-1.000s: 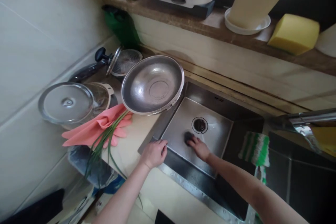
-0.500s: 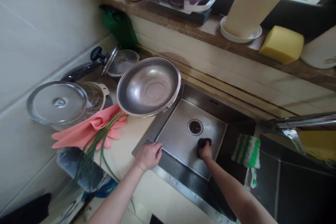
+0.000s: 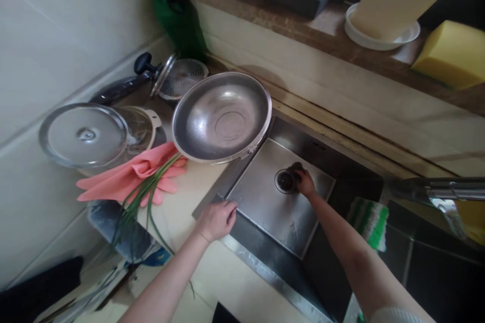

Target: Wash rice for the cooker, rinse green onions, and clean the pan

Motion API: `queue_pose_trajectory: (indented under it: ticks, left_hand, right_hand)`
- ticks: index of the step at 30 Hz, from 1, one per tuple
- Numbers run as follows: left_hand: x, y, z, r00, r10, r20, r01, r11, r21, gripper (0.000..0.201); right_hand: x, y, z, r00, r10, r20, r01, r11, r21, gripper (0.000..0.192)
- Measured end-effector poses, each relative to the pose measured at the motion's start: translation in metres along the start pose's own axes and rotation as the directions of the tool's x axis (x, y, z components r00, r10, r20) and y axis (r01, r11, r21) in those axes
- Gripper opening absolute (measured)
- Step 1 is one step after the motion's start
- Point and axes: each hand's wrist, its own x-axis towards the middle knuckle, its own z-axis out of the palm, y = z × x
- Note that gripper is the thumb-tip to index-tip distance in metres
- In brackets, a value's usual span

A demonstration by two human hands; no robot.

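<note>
Inside the steel sink [image 3: 257, 207], my right hand [image 3: 304, 181] is closed on a dark scouring pad [image 3: 296, 166], mostly covered by the fingers. The pad is at the right edge of the round drain [image 3: 285, 181]. My left hand [image 3: 216, 219] rests on the sink's near left edge, its fingers curled in with nothing visible in them. A wide steel wok [image 3: 223, 116] stands beside the sink, overlapping its back left corner. On the counter left of the sink are pink rubber gloves [image 3: 125, 176] with long green stalks [image 3: 146, 186] lying over them.
A lidded pot [image 3: 85, 133] stands on the left by the wall. A green and white striped cloth [image 3: 373, 219] hangs over the sink's right wall. At the right is the faucet [image 3: 450, 189]. A yellow sponge [image 3: 454, 53] sits on the ledge above.
My right hand has moved with the dark scouring pad toward the back of the sink, up to the drain. My left hand has stayed at the sink's edge. The view has tilted downward slightly.
</note>
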Motion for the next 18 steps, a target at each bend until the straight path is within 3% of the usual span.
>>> queue_pose_trajectory:
  ticks: [3,6,9,13,18]
  left_hand:
    - [0.0,0.0,0.0,1.0,0.009,-0.01,-0.009,1.0,0.001,0.024]
    - [0.0,-0.001,0.0,1.0,0.021,-0.014,-0.021,1.0,0.0,0.024]
    - [0.0,-0.001,0.001,1.0,0.016,-0.017,-0.016,1.0,0.003,0.024]
    - [0.002,0.0,0.0,1.0,0.021,-0.008,-0.021,1.0,0.013,0.023]
    - [0.002,0.001,-0.001,1.0,0.017,-0.009,-0.017,1.0,0.016,0.021]
  right_hand:
    - [-0.007,0.004,-0.017,0.999,-0.001,0.045,0.004,0.998,-0.062,0.047]
    - [-0.027,0.02,-0.044,0.988,0.15,0.042,-0.141,0.975,-0.169,0.044]
    - [-0.047,0.022,-0.049,0.97,0.232,0.069,-0.212,0.952,-0.222,0.032]
    - [-0.05,-0.007,-0.014,0.961,0.218,0.171,-0.196,0.971,-0.135,0.027]
    - [-0.024,-0.033,0.035,0.937,0.283,0.203,-0.295,0.955,0.031,0.03]
